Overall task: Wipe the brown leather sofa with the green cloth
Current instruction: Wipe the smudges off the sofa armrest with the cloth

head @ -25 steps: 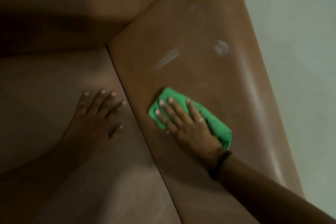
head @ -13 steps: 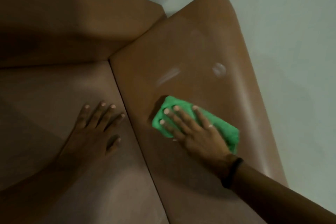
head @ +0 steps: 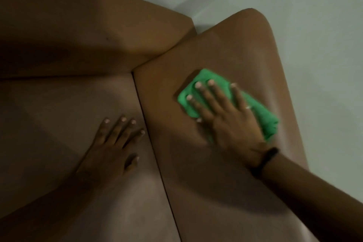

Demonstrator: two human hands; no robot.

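On the sofa arm [head: 225, 173], right hand [head: 229, 122], fingers spread flat, has pushed green cloth [head: 261, 116] farther up, left hand [head: 112, 149] splayed, unmoved.

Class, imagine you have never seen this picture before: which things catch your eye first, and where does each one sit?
The bright green folded cloth stands out most, pressed flat under the right hand on the broad arm of the brown leather sofa. The left hand lies spread, holding nothing, on the seat cushion just left of the seam. A dark band circles the right wrist.
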